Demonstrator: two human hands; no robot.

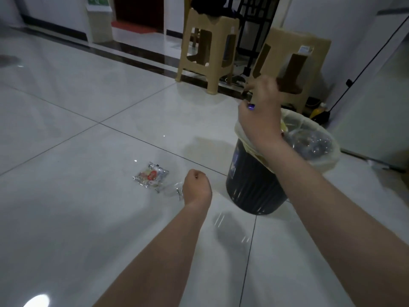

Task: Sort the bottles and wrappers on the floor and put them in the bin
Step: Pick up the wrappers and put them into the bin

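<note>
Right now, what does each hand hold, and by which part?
The right hand grips a small purple thing; which part cannot be told. The left hand is a fist with nothing visible in it.

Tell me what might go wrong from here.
1. The right hand holds a small purple item over the rim of the bin, not its middle; released there, it may land on the floor.
2. The clear wrapper by the left hand barely shows on that glossy surface and could be missed, unlike the colourful wrapper.
</note>
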